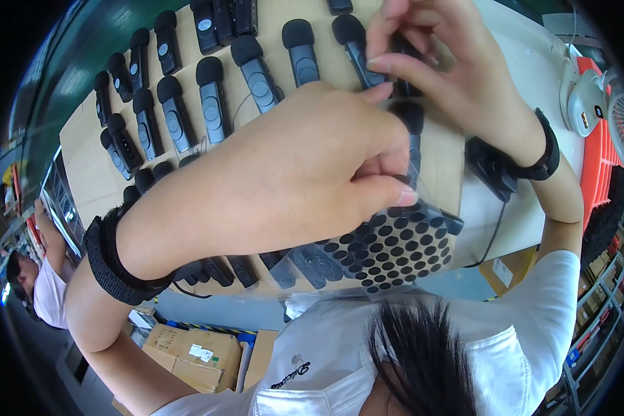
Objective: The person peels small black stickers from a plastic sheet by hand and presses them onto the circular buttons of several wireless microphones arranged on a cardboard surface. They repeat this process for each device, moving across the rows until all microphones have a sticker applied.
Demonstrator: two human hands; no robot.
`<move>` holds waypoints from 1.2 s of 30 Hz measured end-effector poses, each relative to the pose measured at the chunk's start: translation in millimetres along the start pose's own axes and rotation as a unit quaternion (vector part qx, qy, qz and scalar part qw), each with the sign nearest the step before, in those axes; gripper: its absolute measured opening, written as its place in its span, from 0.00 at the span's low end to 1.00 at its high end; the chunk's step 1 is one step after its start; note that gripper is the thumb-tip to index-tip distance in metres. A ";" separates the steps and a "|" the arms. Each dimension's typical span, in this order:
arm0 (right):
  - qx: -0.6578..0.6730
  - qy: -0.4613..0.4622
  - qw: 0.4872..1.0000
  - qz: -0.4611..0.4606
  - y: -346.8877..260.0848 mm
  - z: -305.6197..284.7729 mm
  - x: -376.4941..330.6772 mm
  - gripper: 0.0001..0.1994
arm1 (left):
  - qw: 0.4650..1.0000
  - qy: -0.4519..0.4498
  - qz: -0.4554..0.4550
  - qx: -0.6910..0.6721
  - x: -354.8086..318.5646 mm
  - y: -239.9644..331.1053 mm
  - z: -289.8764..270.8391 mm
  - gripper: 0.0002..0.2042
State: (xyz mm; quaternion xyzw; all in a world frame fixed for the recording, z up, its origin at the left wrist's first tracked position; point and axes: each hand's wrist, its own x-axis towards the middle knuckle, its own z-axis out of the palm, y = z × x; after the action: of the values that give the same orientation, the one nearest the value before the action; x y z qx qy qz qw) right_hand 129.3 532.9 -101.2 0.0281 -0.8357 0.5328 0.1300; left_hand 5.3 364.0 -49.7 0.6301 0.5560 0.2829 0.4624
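Rows of small dark clip-on microphones with black foam caps lie on a brown cardboard surface. My left hand reaches across them, thumb and forefinger pinched on the clear edge of a sheet of round black stickers. This sheet hangs over the near edge of the cardboard, covering several microphones. Beyond it, my right hand is curled beside a microphone at the far right of the rows. Its thumb and fingertips are close together at that microphone's side; whatever they pinch is too small to make out.
A black device with a cable lies on the white table to the right. Behind it are a white fan and a red crate. Cardboard boxes stand below. Another person is at the far left.
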 end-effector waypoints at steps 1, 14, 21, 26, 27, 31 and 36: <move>-0.023 0.009 1.000 -0.016 -2.0 -3.3 -2.5 0.21 | 1.000 -0.003 0.000 0.008 0.7 2.3 1.0 0.05; -0.018 0.085 0.994 0.072 -10.0 -2.2 7.2 0.04 | 0.997 -0.023 0.040 -0.054 9.8 -7.7 -20.5 0.06; -0.074 0.061 0.994 0.054 -6.2 -3.4 3.5 0.04 | 0.997 -0.019 0.051 -0.052 7.2 -10.4 -20.3 0.06; -0.069 0.069 0.994 0.056 -9.0 -0.9 6.0 0.03 | 0.997 -0.010 0.056 -0.047 7.5 -10.9 -17.9 0.06; -0.069 0.068 0.994 0.057 -9.3 -0.7 6.1 0.03 | 0.997 -0.005 0.062 -0.036 7.6 -10.9 -17.4 0.06; -0.068 0.067 0.993 0.063 -9.2 -1.5 4.6 0.03 | 0.998 -0.006 0.053 -0.017 7.4 -10.2 -15.6 0.06; -0.079 0.073 0.993 0.053 -3.0 1.0 1.1 0.05 | 0.999 -0.019 0.039 -0.021 9.3 -10.1 -15.9 0.06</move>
State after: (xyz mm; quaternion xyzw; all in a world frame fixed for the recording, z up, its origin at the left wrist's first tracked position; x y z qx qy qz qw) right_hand 128.6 530.9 -98.6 -0.0653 -0.8637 0.4721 0.1641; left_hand -10.9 376.7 -53.6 0.6466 0.5158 0.3006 0.4749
